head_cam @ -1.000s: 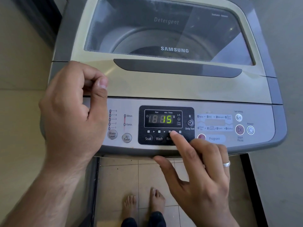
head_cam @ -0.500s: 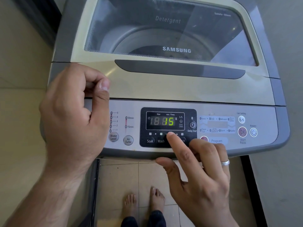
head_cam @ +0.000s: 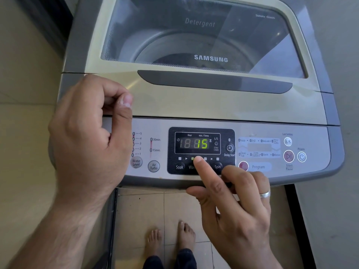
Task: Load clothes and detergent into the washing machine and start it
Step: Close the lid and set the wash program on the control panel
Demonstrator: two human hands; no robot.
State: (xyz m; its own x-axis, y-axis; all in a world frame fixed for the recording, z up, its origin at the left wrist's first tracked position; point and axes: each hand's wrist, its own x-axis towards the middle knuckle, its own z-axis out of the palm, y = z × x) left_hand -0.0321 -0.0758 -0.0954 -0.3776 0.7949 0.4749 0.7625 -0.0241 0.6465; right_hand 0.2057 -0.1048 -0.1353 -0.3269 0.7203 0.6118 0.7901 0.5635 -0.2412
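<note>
The washing machine (head_cam: 204, 105) fills the view from above, its glass lid (head_cam: 194, 35) shut, and something dark, perhaps clothes, shows dimly in the drum beneath the glass. On the front of the machine the control panel (head_cam: 272, 131) carries a dark display (head_cam: 197, 143) lit with a green 15. Just below that display, the right hand (head_cam: 231, 206) points its extended index finger (head_cam: 202, 167) at the row of small indicator lights, between the Wash and Spin labels; its other fingers curl under and its thumb sticks out left. Left of the display, the left hand (head_cam: 87, 136) rests on the panel's corner in a loose fist holding nothing, thumb tip against the index finger.
</note>
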